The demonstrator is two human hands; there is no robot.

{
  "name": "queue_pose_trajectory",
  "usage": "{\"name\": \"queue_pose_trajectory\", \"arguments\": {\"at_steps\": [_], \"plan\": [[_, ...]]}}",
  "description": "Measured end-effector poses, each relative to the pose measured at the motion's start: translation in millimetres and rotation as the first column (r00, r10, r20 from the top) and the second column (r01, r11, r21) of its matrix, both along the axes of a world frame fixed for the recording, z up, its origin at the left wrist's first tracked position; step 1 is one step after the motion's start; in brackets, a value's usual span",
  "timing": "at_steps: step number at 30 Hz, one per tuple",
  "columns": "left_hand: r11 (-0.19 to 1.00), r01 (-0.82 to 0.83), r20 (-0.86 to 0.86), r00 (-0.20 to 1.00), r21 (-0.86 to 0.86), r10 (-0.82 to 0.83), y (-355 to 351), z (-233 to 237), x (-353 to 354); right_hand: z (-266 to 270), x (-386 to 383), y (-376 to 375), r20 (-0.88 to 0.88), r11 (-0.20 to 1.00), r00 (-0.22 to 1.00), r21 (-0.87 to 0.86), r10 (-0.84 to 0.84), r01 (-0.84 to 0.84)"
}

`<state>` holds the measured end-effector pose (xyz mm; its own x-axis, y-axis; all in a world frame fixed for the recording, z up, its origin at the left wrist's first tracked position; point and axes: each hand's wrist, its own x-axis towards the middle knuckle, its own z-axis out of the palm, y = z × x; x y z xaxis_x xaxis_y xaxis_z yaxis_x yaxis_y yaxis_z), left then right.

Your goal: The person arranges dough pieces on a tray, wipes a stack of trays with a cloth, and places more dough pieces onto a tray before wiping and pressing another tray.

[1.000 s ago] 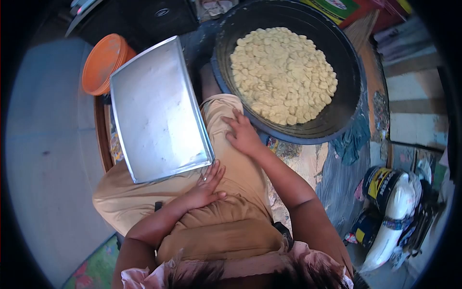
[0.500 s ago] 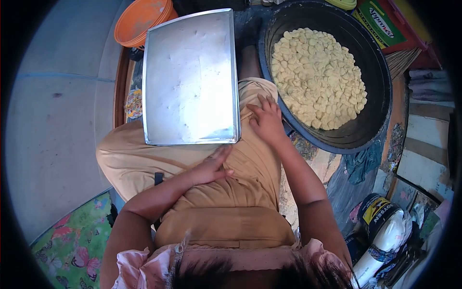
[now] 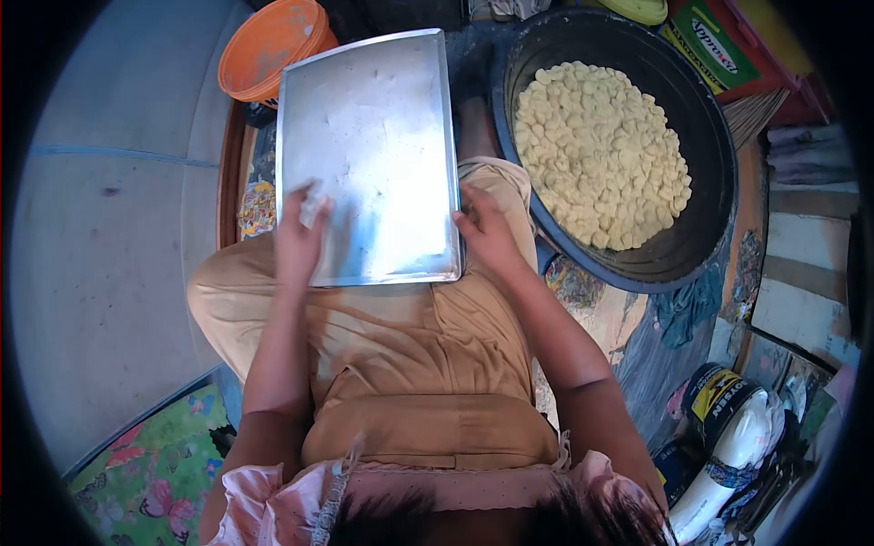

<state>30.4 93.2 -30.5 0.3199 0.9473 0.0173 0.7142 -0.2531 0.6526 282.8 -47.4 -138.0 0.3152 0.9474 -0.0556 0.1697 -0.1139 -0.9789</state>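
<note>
A: Where are we keeping the tray (image 3: pixel 373 118)?

B: We are balancing it across our lap (image 3: pixel 401 346), with its near edge lying on the tan cloth and its far end pointing toward the orange bowls (image 3: pixel 273 41). Its metal face is showing a pale, dusty film.

A: And what is our left hand (image 3: pixel 299 238) doing?

B: It is lying on the tray's near left corner, fingers pointing away from us. A small pale scrap (image 3: pixel 312 206) is sitting at the fingertips, against the metal. Whether we are gripping it or only pressing on it, we cannot tell.

A: What about our right hand (image 3: pixel 489 235)?

B: It is resting at the tray's right rim near the front corner. The fingers are loosely spread and touching the edge, and they are closing on nothing.

A: What is lying around us?

B: Just to the right of the tray a big black basin (image 3: pixel 706 123) is holding a heap of yellowish dough pieces (image 3: pixel 601 155). A green box (image 3: pixel 719 45) is showing beyond it, and a floral mat (image 3: pixel 155 464) is lying on the floor at our left.
</note>
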Motion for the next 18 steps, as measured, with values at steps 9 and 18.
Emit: {"name": "queue_pose_trajectory", "arguments": {"at_steps": [9,18], "plan": [[0.713,-0.41,0.103,0.825,-0.569,0.556,57.0,-75.9,-90.0,2.7,-17.3,10.4,0.006,0.998,1.0,-0.061,0.031,-0.03],[0.771,-0.321,0.114,0.886,-0.55,0.45,59.5,-77.5,-106.6,17.1,-18.9,13.3,0.145,0.968,0.985,-0.247,0.091,-0.053]]}}
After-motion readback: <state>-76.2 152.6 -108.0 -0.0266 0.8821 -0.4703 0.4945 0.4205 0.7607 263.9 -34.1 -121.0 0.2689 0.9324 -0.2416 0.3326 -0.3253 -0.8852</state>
